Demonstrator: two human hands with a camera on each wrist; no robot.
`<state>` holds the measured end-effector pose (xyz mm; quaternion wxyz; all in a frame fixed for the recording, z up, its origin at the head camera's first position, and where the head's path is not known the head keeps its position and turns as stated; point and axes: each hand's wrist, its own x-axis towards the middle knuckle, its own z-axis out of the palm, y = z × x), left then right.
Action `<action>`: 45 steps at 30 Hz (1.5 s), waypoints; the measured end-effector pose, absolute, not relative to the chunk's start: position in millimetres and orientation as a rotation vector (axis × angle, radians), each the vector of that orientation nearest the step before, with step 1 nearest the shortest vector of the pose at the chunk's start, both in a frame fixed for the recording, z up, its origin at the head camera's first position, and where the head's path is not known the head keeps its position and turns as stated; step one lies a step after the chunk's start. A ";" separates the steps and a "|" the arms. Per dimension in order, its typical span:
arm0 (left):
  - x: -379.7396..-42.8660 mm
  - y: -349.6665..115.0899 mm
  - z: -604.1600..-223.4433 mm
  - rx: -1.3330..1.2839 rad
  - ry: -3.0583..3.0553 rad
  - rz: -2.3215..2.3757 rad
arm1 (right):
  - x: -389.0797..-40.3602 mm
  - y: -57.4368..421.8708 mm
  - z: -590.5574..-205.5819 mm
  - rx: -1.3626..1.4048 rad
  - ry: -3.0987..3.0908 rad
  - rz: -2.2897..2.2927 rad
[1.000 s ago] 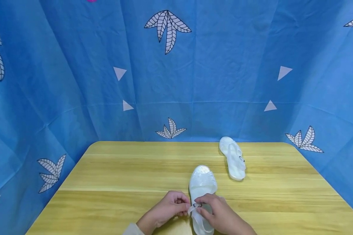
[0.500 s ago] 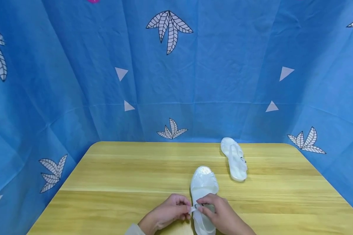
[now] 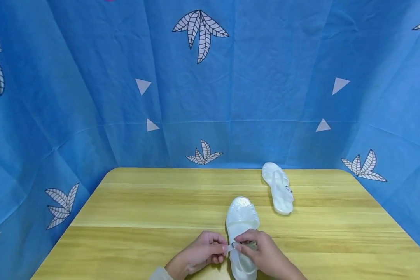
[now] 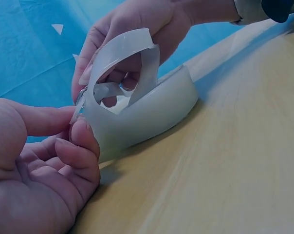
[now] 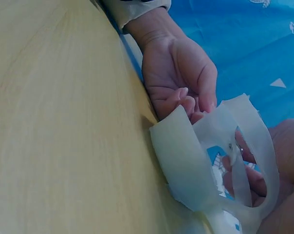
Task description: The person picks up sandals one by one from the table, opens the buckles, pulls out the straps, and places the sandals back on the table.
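Note:
A white jelly sandal (image 3: pixel 242 214) lies on the wooden table, its toe pointing away from me. The left hand (image 3: pixel 208 251) pinches the end of the sandal's thin strap (image 3: pixel 230 247) between thumb and forefinger at the shoe's left side. Thumb and fingers of the right hand (image 3: pixel 260 251) grip the small metal buckle (image 3: pixel 233 245) from the right, partly covering it. In the left wrist view, the heel loop (image 4: pixel 120 46) stands up behind the sole (image 4: pixel 152 117). Seen from the right wrist, the left hand (image 5: pixel 178 78) is just beyond the heel.
A second white sandal (image 3: pixel 281 196) with a metal buckle lies farther back on the right. The wooden table (image 3: pixel 143 210) has rounded back corners. A blue curtain (image 3: pixel 266 70) with white leaf and triangle prints hangs behind and at both sides.
The strap end, angled downward a second ago, now runs straighter between the left fingers and the buckle. Both hands keep their hold, and both sandals lie where they were.

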<state>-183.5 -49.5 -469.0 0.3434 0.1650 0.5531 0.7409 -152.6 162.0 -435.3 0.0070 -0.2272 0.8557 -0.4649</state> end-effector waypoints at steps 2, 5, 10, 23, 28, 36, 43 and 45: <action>-184.0 -49.0 -469.6 0.440 1.442 1.923 | -153.2 161.8 -435.9 -0.672 2.643 -1.500; -184.1 -48.1 -470.2 0.449 1.450 1.925 | -154.2 161.7 -437.4 -0.619 2.593 -1.556; -183.7 -47.4 -471.5 0.438 1.460 1.938 | -155.4 164.3 -439.7 -0.581 2.534 -1.567; -182.4 -45.6 -469.8 0.417 1.440 1.977 | -155.6 163.3 -438.6 -0.501 2.349 -1.724; -180.5 -45.0 -469.3 0.409 1.463 2.001 | -154.8 159.5 -440.0 -0.519 2.379 -1.733; -176.6 -39.4 -468.0 0.345 1.562 2.056 | -155.1 160.3 -441.6 -0.520 2.375 -1.701; -174.0 -35.7 -469.9 0.304 1.664 2.068 | -155.5 159.3 -442.9 -0.584 2.421 -1.683; -174.0 -34.7 -471.3 0.287 1.688 2.069 | -155.3 158.0 -443.0 -0.594 2.462 -1.653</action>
